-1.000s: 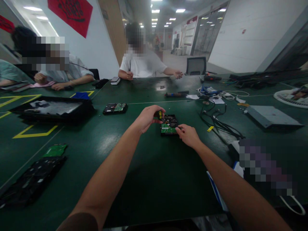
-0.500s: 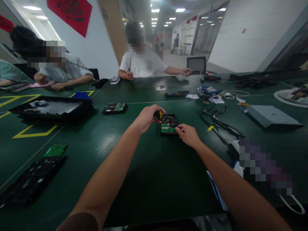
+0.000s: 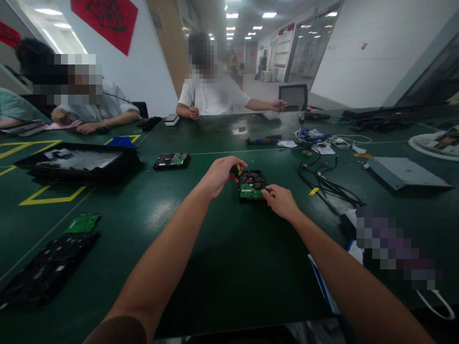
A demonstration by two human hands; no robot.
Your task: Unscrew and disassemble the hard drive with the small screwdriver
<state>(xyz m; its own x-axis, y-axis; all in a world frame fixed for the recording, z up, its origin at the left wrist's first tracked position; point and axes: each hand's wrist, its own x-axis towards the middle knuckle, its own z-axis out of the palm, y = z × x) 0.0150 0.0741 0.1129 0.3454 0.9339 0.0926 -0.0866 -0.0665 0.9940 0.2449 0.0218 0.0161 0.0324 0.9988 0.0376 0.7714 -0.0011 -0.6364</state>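
A hard drive (image 3: pixel 251 186) lies board-side up on the green table (image 3: pixel 222 248), its green circuit board facing me. My left hand (image 3: pixel 218 176) is closed round a small black and yellow screwdriver (image 3: pixel 237 170), whose tip sits at the drive's left edge. My right hand (image 3: pixel 281 201) rests at the drive's near right corner, fingers pinched against its edge.
A second hard drive (image 3: pixel 171 161) lies further left, beside a black tray (image 3: pixel 77 162). Loose cables (image 3: pixel 324 184) and a grey metal case (image 3: pixel 403 173) lie to the right. A green board (image 3: pixel 83 223) and black panel (image 3: pixel 46 270) sit near left. Other people sit across the table.
My hands have hardly moved; the left hand turned slightly on the screwdriver. The person opposite stretched an arm out to the right.
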